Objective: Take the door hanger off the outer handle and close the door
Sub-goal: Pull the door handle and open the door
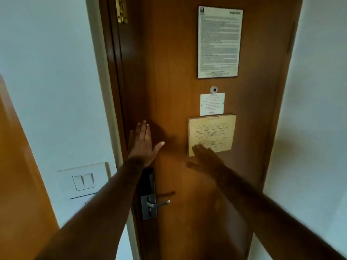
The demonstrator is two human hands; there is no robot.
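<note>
A brown wooden door (174, 76) fills the middle of the view, seen from its inner side and sitting in its frame. My left hand (143, 145) lies flat on the door near its latch edge, fingers spread, holding nothing. My right hand (206, 158) is flat too, its fingertips over the lower corner of a yellowed floor-plan card (216, 130). A silver inner lever handle (158, 203) on a metal lock plate sits below my left forearm. No door hanger is in view, and the outer handle is hidden behind the door.
A framed notice (219, 42), a peephole (214, 89) and a small white card (212, 104) are fixed to the door. A white light switch (83, 180) is on the left wall. A brass hinge-like fitting (121, 9) shows at the top left. White walls flank both sides.
</note>
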